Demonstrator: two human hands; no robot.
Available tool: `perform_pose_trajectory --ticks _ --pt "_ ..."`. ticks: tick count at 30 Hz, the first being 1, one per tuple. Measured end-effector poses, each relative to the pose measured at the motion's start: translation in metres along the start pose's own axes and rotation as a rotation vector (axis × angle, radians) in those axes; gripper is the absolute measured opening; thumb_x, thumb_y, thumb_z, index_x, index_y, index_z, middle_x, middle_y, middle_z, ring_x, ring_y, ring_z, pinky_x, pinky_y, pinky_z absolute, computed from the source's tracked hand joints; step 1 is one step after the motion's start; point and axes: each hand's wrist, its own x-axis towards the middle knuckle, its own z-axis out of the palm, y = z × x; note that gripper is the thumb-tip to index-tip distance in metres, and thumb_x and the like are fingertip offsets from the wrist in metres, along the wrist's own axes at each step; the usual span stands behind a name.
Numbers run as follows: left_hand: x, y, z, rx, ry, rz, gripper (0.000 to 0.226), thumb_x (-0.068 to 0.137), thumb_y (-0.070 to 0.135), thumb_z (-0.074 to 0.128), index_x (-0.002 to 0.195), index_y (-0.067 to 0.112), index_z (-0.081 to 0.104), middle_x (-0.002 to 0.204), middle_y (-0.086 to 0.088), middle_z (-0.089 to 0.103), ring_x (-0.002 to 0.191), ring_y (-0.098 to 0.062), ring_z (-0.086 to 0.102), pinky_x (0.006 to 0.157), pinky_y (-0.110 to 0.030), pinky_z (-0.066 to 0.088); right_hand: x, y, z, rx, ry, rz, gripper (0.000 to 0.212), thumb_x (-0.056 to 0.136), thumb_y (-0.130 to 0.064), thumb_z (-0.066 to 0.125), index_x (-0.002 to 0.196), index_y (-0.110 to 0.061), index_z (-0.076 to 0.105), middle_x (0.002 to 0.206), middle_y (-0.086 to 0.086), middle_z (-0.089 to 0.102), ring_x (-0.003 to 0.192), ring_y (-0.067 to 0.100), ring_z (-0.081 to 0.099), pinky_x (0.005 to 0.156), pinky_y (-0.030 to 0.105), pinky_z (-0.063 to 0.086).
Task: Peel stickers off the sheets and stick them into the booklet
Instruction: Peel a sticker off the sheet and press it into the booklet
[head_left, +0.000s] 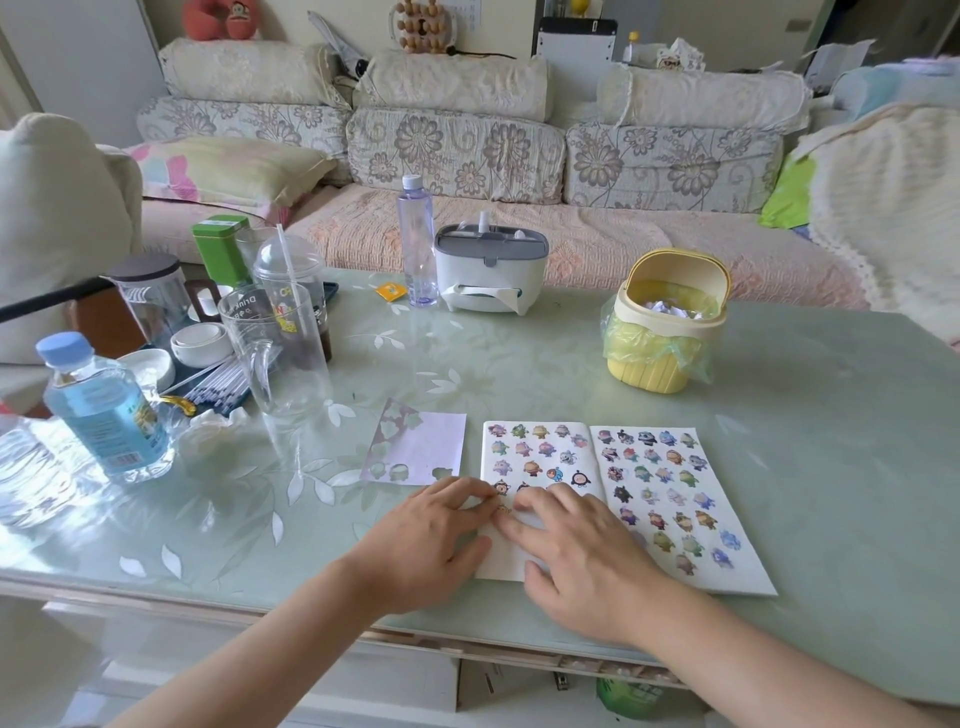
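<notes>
An open white booklet (670, 499) lies near the table's front edge, both pages covered with several small cartoon stickers. A pale purple sticker sheet (421, 441), mostly peeled with cut-out holes, lies to its left. My left hand (431, 540) rests at the booklet's left page edge, its fingertips pinching a small brown sticker (503, 510) against the page. My right hand (576, 545) lies flat on the left page, fingers straight, fingertips touching next to that sticker. The lower part of the left page is hidden under my hands.
A yellow mini bin (667, 322) with a plastic liner stands behind the booklet. A white tissue box (491, 270) and a clear bottle (417, 244) stand at the back. Cups, a glass pitcher (275, 358), bowls and a blue water bottle (104, 410) crowd the left.
</notes>
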Motion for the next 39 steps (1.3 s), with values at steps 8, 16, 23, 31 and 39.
perform_pose_trajectory --ticks 8,16,23,31,39 --pt "-0.005 -0.002 -0.001 0.129 0.020 0.047 0.048 0.095 0.040 0.042 0.136 0.022 0.061 0.138 0.011 0.056 0.122 -0.009 0.056 0.095 -0.025 0.051 0.000 -0.001 -0.003 0.026 0.009 0.013 0.043 0.081 -0.033 0.048 0.119 -0.025 0.068 0.116 -0.008 0.059 0.103 0.015 0.057 0.081 0.032 0.053" --pt "-0.003 -0.003 -0.004 0.095 0.014 0.056 0.048 0.093 0.045 0.049 0.133 0.022 0.064 0.140 0.007 0.059 0.127 -0.012 0.056 0.092 -0.031 0.056 0.006 -0.008 0.000 -0.016 -0.018 0.064 0.053 0.085 -0.032 0.041 0.135 -0.021 0.058 0.112 -0.005 0.053 0.102 0.017 0.053 0.081 0.035 0.052" --pt "-0.005 0.002 -0.004 0.085 -0.002 0.034 0.053 0.094 0.044 0.043 0.138 0.018 0.059 0.142 0.006 0.057 0.129 -0.012 0.053 0.098 -0.030 0.052 0.016 -0.009 -0.001 -0.017 -0.033 0.086 0.056 0.083 -0.036 0.040 0.134 -0.020 0.058 0.109 -0.005 0.049 0.102 0.018 0.050 0.078 0.036 0.052" --pt "-0.001 0.007 -0.006 0.113 0.025 0.002 0.047 0.094 0.037 0.041 0.131 0.019 0.065 0.135 0.008 0.061 0.120 -0.013 0.058 0.092 -0.028 0.053 0.010 0.001 -0.008 0.051 -0.034 0.068 0.047 0.082 -0.036 0.042 0.116 -0.022 0.072 0.114 -0.008 0.059 0.108 0.016 0.055 0.083 0.035 0.054" --pt "0.013 -0.001 -0.021 -0.143 0.056 -0.162 0.028 0.096 0.019 0.059 0.121 0.018 0.071 0.124 0.004 0.065 0.118 -0.012 0.056 0.097 -0.003 0.030 0.052 0.004 -0.020 0.244 -0.006 0.189 0.031 0.095 -0.032 0.052 0.123 -0.028 0.066 0.122 -0.014 0.056 0.117 0.007 0.051 0.093 0.027 0.043"
